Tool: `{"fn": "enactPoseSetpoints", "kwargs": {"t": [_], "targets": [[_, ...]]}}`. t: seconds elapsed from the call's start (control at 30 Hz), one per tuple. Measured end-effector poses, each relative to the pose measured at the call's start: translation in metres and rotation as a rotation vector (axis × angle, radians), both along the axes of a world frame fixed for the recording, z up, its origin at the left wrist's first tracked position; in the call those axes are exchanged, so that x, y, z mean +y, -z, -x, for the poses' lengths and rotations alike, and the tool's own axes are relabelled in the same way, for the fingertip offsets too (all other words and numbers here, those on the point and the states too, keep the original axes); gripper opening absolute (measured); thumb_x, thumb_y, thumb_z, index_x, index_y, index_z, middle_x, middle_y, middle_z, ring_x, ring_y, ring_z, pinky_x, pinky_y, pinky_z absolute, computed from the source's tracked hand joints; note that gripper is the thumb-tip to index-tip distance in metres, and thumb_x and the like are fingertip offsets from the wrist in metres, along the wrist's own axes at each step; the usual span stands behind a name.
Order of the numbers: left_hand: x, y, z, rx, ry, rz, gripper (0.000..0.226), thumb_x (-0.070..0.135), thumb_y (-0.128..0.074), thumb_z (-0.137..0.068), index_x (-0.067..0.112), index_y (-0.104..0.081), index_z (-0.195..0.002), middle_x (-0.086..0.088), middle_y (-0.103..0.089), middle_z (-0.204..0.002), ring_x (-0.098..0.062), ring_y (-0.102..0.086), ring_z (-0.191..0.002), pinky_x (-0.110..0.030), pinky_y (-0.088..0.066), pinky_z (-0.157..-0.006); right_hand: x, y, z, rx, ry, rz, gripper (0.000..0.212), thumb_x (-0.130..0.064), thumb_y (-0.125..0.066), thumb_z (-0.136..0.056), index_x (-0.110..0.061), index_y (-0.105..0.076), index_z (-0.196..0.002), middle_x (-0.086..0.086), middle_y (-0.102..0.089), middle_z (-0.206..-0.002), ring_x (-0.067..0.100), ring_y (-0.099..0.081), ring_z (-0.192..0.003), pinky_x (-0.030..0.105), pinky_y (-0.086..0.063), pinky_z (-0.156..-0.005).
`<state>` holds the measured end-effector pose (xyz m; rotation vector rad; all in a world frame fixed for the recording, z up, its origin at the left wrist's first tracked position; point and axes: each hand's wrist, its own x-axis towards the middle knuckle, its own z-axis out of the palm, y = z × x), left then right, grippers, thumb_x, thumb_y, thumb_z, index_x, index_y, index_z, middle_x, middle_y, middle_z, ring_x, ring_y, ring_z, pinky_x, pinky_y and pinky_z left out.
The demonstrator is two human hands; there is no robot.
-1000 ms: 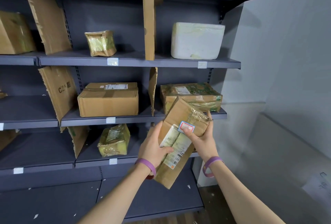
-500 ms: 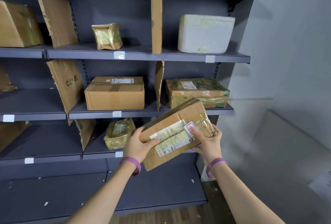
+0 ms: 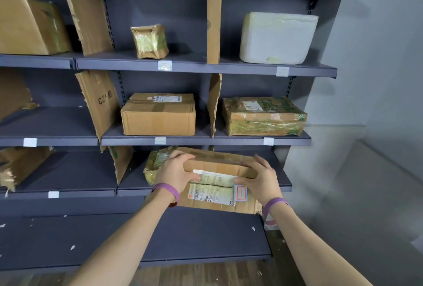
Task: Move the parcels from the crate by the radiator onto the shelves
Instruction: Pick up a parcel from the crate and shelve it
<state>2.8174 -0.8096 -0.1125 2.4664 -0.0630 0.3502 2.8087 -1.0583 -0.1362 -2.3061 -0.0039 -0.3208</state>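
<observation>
I hold a flat brown cardboard parcel [image 3: 219, 166] with white shipping labels level at the front of the third shelf [image 3: 286, 186], right bay. My left hand [image 3: 177, 171] grips its left end and my right hand [image 3: 259, 177] grips its right end, thumbs on the labelled near face. Its far part reaches in over the shelf; whether it rests there I cannot tell. A yellow tape-wrapped parcel [image 3: 156, 162] lies just left of it on the same shelf, partly hidden by my left hand. The crate and radiator are out of sight.
Dark grey shelves hold a plain carton [image 3: 159, 115], a green-printed taped box [image 3: 263, 116], a white foam box [image 3: 277, 37] and a small gold-wrapped parcel [image 3: 150, 42]. Cardboard dividers [image 3: 214, 17] split the bays. More boxes [image 3: 29, 25] sit at left. A grey wall stands right.
The parcel has turned from tilted on end to level and moved forward and down to the third shelf. Both hands have kept their grip on its ends. My view has come closer to the shelves.
</observation>
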Motion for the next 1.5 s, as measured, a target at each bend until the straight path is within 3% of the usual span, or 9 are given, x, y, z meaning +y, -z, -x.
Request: {"fn": "enactPoseSetpoints", "kwargs": {"t": [0.1,0.2,0.4,0.63,0.83,0.97,1.17,1.37,1.5], "targets": [[0.002,0.006,0.003,-0.032,-0.01,0.074,0.053,0.031,-0.083,-0.064,0.034,-0.063,-0.114,0.025,-0.043,-0.116,-0.006,-0.052,-0.097,-0.009,-0.026,-0.061,0.005,0.005,0.001,0.027,0.025,-0.076,0.04,-0.033,-0.085,-0.067,-0.037,-0.07,-0.104,-0.016,-0.06,-0.105,0.022,-0.053,-0.113,0.036,-0.048,-0.094],[0.007,0.009,0.007,-0.143,-0.059,0.196,0.062,0.032,-0.08,-0.068,0.036,-0.055,-0.125,0.021,-0.038,-0.131,-0.01,-0.05,-0.114,-0.022,-0.042,-0.077,0.014,0.007,0.005,0.04,0.063,-0.211,0.036,-0.033,-0.086,-0.065,-0.039,-0.07,-0.097,-0.018,-0.064,-0.099,0.001,-0.059,-0.09,0.008,-0.045,-0.068],[0.017,0.019,0.021,-0.136,-0.248,0.4,0.096,0.047,-0.075,-0.072,0.039,-0.014,-0.146,0.0,-0.024,-0.147,-0.025,-0.033,-0.131,-0.045,-0.042,-0.093,0.031,0.01,0.003,0.116,0.121,-0.471,0.032,-0.033,-0.087,-0.067,-0.037,-0.066,-0.09,-0.019,-0.068,-0.083,-0.005,-0.064,-0.069,0.005,-0.043,-0.048],[0.02,0.034,0.033,-0.096,-0.085,0.866,0.112,0.027,-0.077,-0.078,0.052,0.01,-0.143,0.01,-0.04,-0.142,-0.011,-0.061,-0.109,-0.031,-0.053,-0.086,0.058,0.02,0.0,0.068,0.226,-0.652,0.016,-0.041,-0.073,-0.081,-0.025,-0.071,-0.081,-0.014,-0.068,-0.077,0.007,-0.061,-0.076,0.021,-0.046,-0.061],[0.021,0.046,0.038,-0.074,-0.014,0.809,0.081,0.005,-0.066,-0.083,0.051,-0.028,-0.137,0.015,-0.053,-0.132,-0.012,-0.06,-0.109,-0.042,-0.053,-0.092,0.089,0.025,0.001,0.053,0.156,-0.721,0.021,-0.029,-0.067,-0.088,-0.017,-0.062,-0.073,-0.007,-0.066,-0.075,0.013,-0.057,-0.073,0.027,-0.046,-0.065],[0.031,0.042,0.037,-0.074,0.063,0.899,0.09,0.003,-0.067,-0.081,0.052,-0.021,-0.142,0.02,-0.05,-0.135,-0.004,-0.057,-0.114,-0.029,-0.054,-0.086,0.106,0.02,0.001,0.062,-0.022,-0.581,0.013,-0.018,-0.064,-0.09,-0.015,-0.052,-0.09,-0.001,-0.06,-0.089,0.017,-0.058,-0.083,0.027,-0.048,-0.069],[0.055,0.037,0.037,0.006,0.112,0.786,0.102,0.005,-0.073,-0.079,0.054,-0.012,-0.144,0.04,-0.034,-0.138,0.021,-0.04,-0.117,-0.002,-0.043,-0.076,0.125,0.014,0.003,0.109,-0.248,-0.438,0.053,-0.006,-0.063,-0.088,-0.019,-0.046,-0.137,0.004,-0.055,-0.126,0.02,-0.052,-0.118,0.038,-0.046,-0.102],[0.068,0.033,0.036,-0.006,0.109,0.744,0.104,0.004,-0.075,-0.077,0.044,-0.011,-0.149,0.017,-0.022,-0.154,0.005,-0.033,-0.133,-0.017,-0.043,-0.097,0.139,0.013,0.006,0.117,-0.303,-0.435,0.055,-0.005,-0.058,-0.092,-0.021,-0.034,-0.139,-0.016,-0.053,-0.122,0.01,-0.052,-0.119,0.008,-0.046,-0.079],[0.067,0.03,0.038,-0.001,0.133,0.761,0.086,0.002,-0.062,-0.087,0.043,-0.018,-0.148,0.031,-0.038,-0.14,0.019,-0.045,-0.114,-0.004,-0.044,-0.077,0.14,0.01,0.013,0.036,-0.379,-0.389,0.084,0.004,-0.059,-0.089,-0.032,-0.01,-0.148,-0.036,-0.029,-0.135,-0.023,-0.034,-0.121,-0.001,-0.036,-0.088]]}}
